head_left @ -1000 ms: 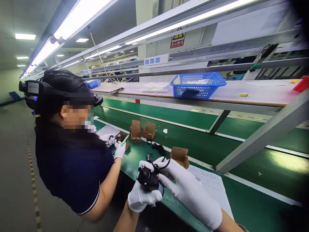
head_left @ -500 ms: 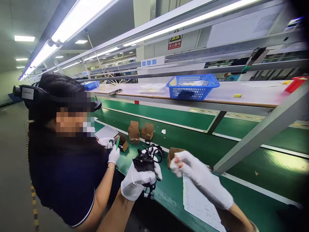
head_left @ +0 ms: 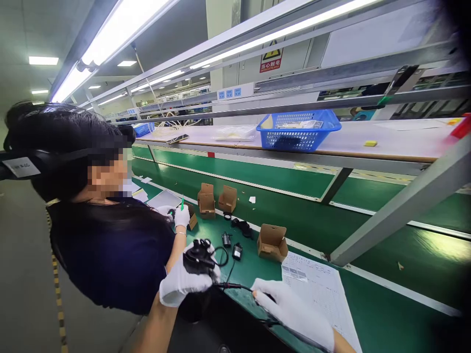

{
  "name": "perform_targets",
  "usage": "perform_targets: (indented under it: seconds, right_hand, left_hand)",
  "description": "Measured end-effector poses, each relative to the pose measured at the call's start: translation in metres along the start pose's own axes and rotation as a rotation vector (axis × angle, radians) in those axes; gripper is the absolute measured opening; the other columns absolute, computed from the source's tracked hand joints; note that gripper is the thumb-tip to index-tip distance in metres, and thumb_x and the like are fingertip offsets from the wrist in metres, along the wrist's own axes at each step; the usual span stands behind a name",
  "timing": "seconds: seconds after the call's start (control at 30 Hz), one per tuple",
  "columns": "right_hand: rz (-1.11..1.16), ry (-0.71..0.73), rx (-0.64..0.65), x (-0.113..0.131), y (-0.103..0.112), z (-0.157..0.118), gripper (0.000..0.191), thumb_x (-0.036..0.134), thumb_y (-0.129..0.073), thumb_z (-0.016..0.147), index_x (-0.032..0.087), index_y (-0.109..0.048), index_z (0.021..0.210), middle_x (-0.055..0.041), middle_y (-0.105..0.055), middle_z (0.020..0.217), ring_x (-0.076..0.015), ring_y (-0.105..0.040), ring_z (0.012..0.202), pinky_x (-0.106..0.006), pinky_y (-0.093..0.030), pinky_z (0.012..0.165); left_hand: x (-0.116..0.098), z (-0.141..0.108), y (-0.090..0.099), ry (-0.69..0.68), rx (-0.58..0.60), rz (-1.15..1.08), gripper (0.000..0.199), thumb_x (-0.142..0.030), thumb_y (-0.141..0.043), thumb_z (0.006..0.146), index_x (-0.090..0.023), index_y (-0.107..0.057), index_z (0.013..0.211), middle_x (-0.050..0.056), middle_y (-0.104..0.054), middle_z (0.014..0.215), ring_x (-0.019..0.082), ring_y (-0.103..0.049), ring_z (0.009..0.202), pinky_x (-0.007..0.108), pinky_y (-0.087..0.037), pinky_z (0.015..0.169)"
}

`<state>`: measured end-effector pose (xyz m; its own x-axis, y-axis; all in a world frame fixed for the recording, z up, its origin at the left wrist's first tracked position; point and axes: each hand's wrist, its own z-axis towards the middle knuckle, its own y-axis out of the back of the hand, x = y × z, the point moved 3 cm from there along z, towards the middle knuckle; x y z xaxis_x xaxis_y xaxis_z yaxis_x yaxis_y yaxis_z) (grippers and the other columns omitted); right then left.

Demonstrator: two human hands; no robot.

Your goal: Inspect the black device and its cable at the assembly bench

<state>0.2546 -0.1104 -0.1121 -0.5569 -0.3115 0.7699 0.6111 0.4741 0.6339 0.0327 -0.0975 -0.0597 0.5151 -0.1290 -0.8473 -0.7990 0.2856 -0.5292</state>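
My left hand (head_left: 178,284), in a white glove, grips a black device (head_left: 198,257) with a looped cord, above the near edge of the green bench. A black cable (head_left: 235,286) runs from beside the left hand to the right. My gloved right hand (head_left: 294,309) has its fingers closed on this cable, over the bench edge and beside a printed sheet (head_left: 320,289). On the bench beyond my hands lie two small black units (head_left: 237,251) and a dark bundle (head_left: 242,227). What the units are, I cannot make out.
An open cardboard box (head_left: 272,242) stands behind the sheet, with other boxes (head_left: 228,198) farther left. At my left sits a co-worker (head_left: 110,250), whose gloved hand (head_left: 181,216) holds a green pen-like thing. A blue basket (head_left: 300,132) rests on the shelf; a slanted metal brace (head_left: 397,196) stands at right.
My right hand has come down and now holds the cable. My left hand has moved left and slightly down with the device. The two small black units are now visible on the bench.
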Motion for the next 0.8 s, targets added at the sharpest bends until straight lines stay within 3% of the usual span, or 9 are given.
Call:
perform_targets:
  seconds: [0.17, 0.27, 0.37, 0.5, 0.6, 0.63, 0.7, 0.77, 0.8]
  right_hand:
    - [-0.094, 0.04, 0.035, 0.04, 0.033, -0.014, 0.037, 0.042, -0.034, 0.097, 0.021, -0.051, 0.072, -0.0008, -0.057, 0.072, -0.0153, -0.049, 0.067, -0.028, -0.035, 0.064]
    - [-0.05, 0.046, 0.058, 0.056, 0.036, -0.014, 0.038, 0.044, -0.035, 0.096, 0.021, -0.053, 0.072, -0.0015, -0.057, 0.074, -0.0155, -0.049, 0.07, -0.029, -0.036, 0.066]
    - [0.134, -0.044, 0.062, 0.055, 0.035, -0.01, 0.042, 0.049, -0.036, 0.096, 0.02, -0.053, 0.071, -0.0011, -0.055, 0.072, -0.0141, -0.046, 0.067, -0.028, -0.038, 0.064]
    - [0.787, -0.189, 0.145, 0.039, 0.027, -0.008, 0.051, 0.061, -0.03, 0.095, 0.022, -0.062, 0.1, -0.0028, -0.061, 0.087, -0.0087, -0.041, 0.053, -0.024, -0.034, 0.048]
    - [0.908, -0.211, 0.178, 0.029, 0.019, -0.013, 0.06, 0.068, -0.029, 0.092, 0.025, -0.062, 0.12, -0.0079, -0.065, 0.108, -0.0069, -0.042, 0.046, -0.025, -0.036, 0.044]
    - [0.824, -0.196, 0.156, 0.027, 0.018, -0.015, 0.062, 0.069, -0.034, 0.09, 0.026, -0.059, 0.128, -0.0099, -0.064, 0.118, -0.0099, -0.051, 0.053, -0.028, -0.044, 0.051]
    - [0.544, -0.17, 0.051, 0.025, 0.018, -0.018, 0.076, 0.068, -0.053, 0.081, 0.025, -0.047, 0.143, -0.0132, -0.056, 0.138, -0.023, -0.066, 0.092, -0.037, -0.054, 0.081]
    - [0.276, -0.159, -0.068, 0.026, 0.019, -0.02, 0.084, 0.062, -0.061, 0.076, 0.021, -0.041, 0.147, -0.014, -0.045, 0.151, -0.0306, -0.05, 0.129, -0.043, -0.042, 0.107]
    - [0.188, -0.158, -0.106, 0.027, 0.02, -0.02, 0.078, 0.062, -0.058, 0.078, 0.021, -0.045, 0.144, -0.014, -0.047, 0.149, -0.0308, -0.048, 0.132, -0.043, -0.039, 0.11]
  left_hand:
    - [0.04, -0.02, -0.015, 0.143, 0.336, 0.056, 0.08, -0.025, -0.098, 0.038, -0.018, -0.064, 0.11, 0.015, -0.065, 0.121, 0.036, -0.054, 0.124, 0.05, -0.033, 0.111]
    - [0.063, -0.028, -0.02, 0.228, 0.484, 0.07, 0.084, -0.021, -0.098, 0.039, -0.022, -0.058, 0.113, 0.01, -0.065, 0.117, 0.029, -0.061, 0.112, 0.045, -0.04, 0.105]
    - [0.075, -0.026, -0.009, 0.341, 0.468, 0.06, 0.071, -0.021, -0.098, 0.042, -0.023, -0.054, 0.098, 0.0, -0.066, 0.089, 0.016, -0.063, 0.078, 0.031, -0.05, 0.077]
    - [0.058, -0.01, 0.007, 0.323, 0.306, 0.017, 0.046, -0.036, -0.088, 0.064, -0.021, -0.053, 0.09, -0.001, -0.06, 0.076, 0.011, -0.057, 0.06, 0.023, -0.045, 0.057]
    - [0.034, -0.002, 0.006, 0.229, 0.249, 0.004, 0.063, -0.033, -0.092, 0.056, -0.022, -0.053, 0.105, 0.0, -0.062, 0.084, 0.011, -0.059, 0.055, 0.023, -0.043, 0.049]
    - [0.026, -0.001, 0.003, 0.188, 0.239, 0.009, 0.072, -0.032, -0.093, 0.053, -0.023, -0.051, 0.111, 0.0, -0.063, 0.087, 0.012, -0.06, 0.056, 0.022, -0.044, 0.048]
    - [0.015, -0.002, -0.003, 0.124, 0.217, 0.027, 0.077, -0.033, -0.093, 0.053, -0.022, -0.05, 0.116, 0.001, -0.064, 0.088, 0.012, -0.061, 0.057, 0.022, -0.045, 0.048]
    - [0.01, -0.002, -0.009, 0.096, 0.199, 0.048, 0.072, -0.036, -0.09, 0.057, -0.02, -0.051, 0.115, 0.001, -0.064, 0.085, 0.011, -0.06, 0.057, 0.021, -0.045, 0.048]
    - [0.01, -0.001, -0.01, 0.09, 0.195, 0.052, 0.071, -0.037, -0.09, 0.057, -0.02, -0.051, 0.114, 0.001, -0.064, 0.084, 0.011, -0.06, 0.056, 0.022, -0.045, 0.048]
